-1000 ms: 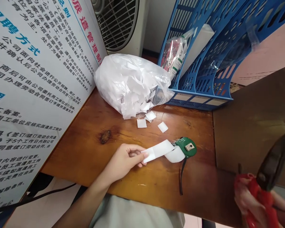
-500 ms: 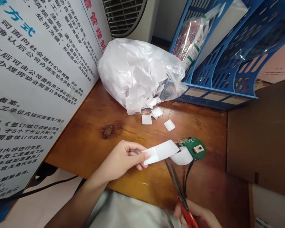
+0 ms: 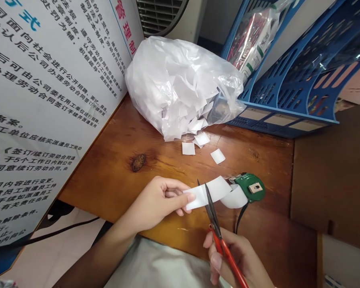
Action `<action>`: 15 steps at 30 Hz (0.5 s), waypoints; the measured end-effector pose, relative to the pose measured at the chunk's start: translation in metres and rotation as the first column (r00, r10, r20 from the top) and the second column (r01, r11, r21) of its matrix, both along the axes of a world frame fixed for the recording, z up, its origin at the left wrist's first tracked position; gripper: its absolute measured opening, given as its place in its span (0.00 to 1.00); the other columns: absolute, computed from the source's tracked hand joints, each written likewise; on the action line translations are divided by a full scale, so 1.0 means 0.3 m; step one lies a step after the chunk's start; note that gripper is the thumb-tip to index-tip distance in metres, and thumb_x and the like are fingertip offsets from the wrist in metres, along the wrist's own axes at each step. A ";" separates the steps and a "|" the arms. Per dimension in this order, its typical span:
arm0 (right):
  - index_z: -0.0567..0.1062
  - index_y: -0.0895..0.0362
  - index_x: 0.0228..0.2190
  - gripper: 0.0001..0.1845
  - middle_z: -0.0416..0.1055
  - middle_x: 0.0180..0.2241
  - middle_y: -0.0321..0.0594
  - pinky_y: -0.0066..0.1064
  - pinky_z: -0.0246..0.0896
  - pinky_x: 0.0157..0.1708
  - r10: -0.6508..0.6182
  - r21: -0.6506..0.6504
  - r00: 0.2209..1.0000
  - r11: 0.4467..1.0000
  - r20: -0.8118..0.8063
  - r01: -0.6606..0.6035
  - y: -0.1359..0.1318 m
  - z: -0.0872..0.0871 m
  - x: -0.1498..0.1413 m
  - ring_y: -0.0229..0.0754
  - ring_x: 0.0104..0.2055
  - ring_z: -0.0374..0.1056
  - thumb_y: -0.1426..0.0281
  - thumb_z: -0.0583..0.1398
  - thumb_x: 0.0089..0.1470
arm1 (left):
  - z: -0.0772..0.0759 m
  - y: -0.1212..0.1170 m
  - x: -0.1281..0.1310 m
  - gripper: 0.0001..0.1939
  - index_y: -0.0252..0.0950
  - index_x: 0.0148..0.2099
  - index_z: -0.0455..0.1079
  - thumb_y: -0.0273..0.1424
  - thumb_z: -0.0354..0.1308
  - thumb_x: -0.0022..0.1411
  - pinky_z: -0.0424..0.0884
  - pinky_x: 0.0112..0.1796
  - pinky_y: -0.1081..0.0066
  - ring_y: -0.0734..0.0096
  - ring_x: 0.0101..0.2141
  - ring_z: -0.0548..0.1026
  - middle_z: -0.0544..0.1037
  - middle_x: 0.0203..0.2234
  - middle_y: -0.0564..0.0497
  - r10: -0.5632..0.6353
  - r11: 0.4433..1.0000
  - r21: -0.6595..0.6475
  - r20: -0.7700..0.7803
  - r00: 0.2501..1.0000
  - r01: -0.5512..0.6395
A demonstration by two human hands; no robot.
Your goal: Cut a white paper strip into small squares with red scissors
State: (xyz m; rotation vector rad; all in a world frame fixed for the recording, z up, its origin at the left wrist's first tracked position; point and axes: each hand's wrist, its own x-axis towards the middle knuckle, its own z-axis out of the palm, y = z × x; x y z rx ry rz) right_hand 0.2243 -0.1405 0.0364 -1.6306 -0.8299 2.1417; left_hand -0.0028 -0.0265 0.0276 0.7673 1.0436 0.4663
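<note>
Pinched between the thumb and fingers of my left hand [image 3: 165, 200] is the left end of a white paper strip [image 3: 220, 189]. The strip runs to the right and curls over beside a green tape measure [image 3: 253, 187]. My right hand [image 3: 231, 256] is closed on red-handled scissors [image 3: 215, 220], whose dark blades are slightly apart and straddle the strip just right of my left fingers. Beyond the hands, small white paper squares [image 3: 189, 149] lie on the wooden table in front of a clear plastic bag [image 3: 150, 84] filled with white paper pieces.
A blue file rack [image 3: 285, 116] stands at the back right, with a plastic-wrapped packet [image 3: 252, 40] in it. On the right is a brown cardboard box [image 3: 333, 172]. A large printed board [image 3: 48, 120] borders the table [image 3: 108, 168] on the left.
My right hand has brought the scissors up and left, from below the strip to across it. My left hand keeps its pinch on the strip. The view has shifted slightly.
</note>
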 end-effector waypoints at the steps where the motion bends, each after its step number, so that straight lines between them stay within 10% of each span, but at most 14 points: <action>1: 0.69 0.58 0.45 0.32 0.64 0.32 0.38 0.33 0.67 0.36 0.003 0.007 1.000 1.000 0.002 -0.003 0.000 -0.001 -0.002 0.39 0.31 0.66 0.43 0.60 0.56 | -0.001 -0.001 0.000 0.13 0.34 0.46 0.83 0.36 0.67 0.63 0.74 0.29 0.81 0.78 0.25 0.76 0.83 0.26 0.48 -0.002 1.000 0.002 0.000 1.000 0.002; 15: 0.70 0.58 0.42 0.29 0.64 0.30 0.38 0.30 0.66 0.34 0.021 0.013 0.999 1.000 -0.043 -0.020 0.001 -0.027 -0.002 0.37 0.29 0.65 0.45 0.62 0.55 | 0.007 -0.002 0.003 0.13 0.34 0.46 0.83 0.35 0.67 0.62 0.74 0.29 0.78 0.75 0.25 0.77 0.83 0.26 0.48 -0.003 1.000 0.014 -0.014 1.000 0.004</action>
